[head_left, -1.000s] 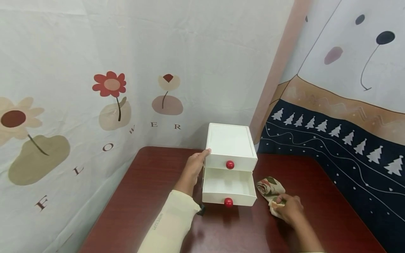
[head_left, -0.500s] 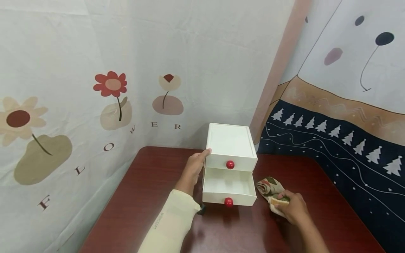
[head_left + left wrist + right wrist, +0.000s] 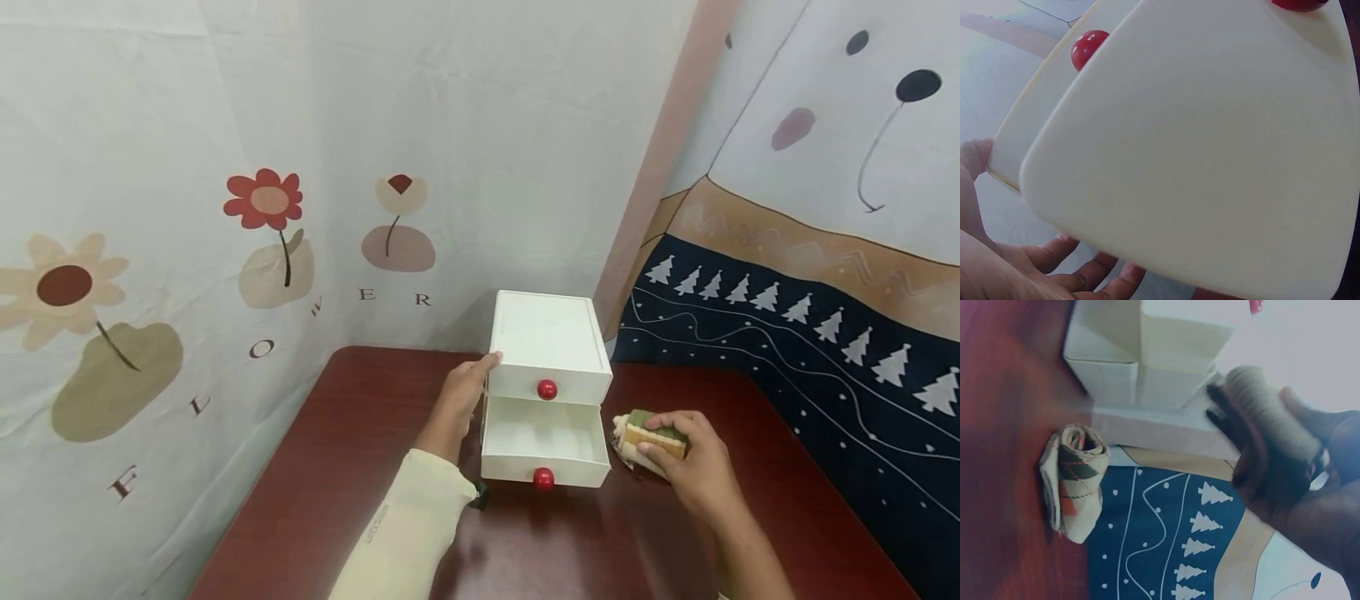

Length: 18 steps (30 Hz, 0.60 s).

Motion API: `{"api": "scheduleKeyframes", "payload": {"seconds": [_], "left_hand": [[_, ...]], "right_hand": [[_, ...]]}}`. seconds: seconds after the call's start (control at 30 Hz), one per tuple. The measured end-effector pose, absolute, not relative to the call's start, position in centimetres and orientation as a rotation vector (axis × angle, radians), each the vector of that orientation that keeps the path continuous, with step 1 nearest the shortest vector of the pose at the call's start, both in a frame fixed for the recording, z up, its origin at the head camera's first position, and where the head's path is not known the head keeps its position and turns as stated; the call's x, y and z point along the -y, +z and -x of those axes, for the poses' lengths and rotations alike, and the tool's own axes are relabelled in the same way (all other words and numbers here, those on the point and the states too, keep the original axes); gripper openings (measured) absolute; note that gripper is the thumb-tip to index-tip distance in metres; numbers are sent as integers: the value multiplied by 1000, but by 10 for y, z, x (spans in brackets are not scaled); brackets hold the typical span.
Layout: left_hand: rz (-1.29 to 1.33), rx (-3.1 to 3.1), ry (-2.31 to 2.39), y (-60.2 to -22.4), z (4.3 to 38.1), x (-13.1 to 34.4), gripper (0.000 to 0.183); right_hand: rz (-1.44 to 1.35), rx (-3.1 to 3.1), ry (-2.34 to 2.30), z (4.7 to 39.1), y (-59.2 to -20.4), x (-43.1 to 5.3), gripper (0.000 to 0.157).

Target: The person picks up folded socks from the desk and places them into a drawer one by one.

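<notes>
A white drawer unit (image 3: pixel 551 333) with red knobs stands on the table, its lower drawer (image 3: pixel 545 442) pulled out. At the unit's left side, my left hand (image 3: pixel 457 400) rests its thumb on the top front corner. In the left wrist view, its fingers (image 3: pixel 1094 272) lie spread along the side, partly behind the drawer. Right of the drawer, my right hand (image 3: pixel 701 467) holds a block layered in green, yellow and white, like a cake slice (image 3: pixel 656 433), between thumb and fingers. A rolled patterned cloth (image 3: pixel 1079 481) lies on the table below it, mostly hidden in the head view.
The dark red table (image 3: pixel 360 467) reaches back to a white wall hanging (image 3: pixel 480 167) with printed flowers. On the right hangs a dark blue cloth (image 3: pixel 750 367) with white trees. A small dark object (image 3: pixel 480 495) shows beside the left sleeve.
My right hand has lifted and turned the layered block, which now covers most of the cloth in the head view. The left hand and the drawer unit have kept their places.
</notes>
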<state>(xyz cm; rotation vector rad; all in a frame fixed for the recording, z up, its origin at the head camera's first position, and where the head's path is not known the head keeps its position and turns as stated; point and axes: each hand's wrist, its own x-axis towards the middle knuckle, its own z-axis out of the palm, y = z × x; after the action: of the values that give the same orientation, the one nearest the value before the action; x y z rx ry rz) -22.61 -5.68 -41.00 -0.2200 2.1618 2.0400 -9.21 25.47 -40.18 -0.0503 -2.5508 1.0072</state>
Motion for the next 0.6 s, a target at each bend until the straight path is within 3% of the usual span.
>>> {"api": "scheduleKeyframes", "payload": {"seconds": [0.3, 0.6], "left_hand": [[210, -2152, 2046, -409, 228, 56, 71], [203, -2153, 2059, -413, 230, 57, 72]], "right_hand": [[-177, 2260, 1254, 102, -393, -240, 33], [-278, 2302, 1437, 114, -395, -214, 30]]}}
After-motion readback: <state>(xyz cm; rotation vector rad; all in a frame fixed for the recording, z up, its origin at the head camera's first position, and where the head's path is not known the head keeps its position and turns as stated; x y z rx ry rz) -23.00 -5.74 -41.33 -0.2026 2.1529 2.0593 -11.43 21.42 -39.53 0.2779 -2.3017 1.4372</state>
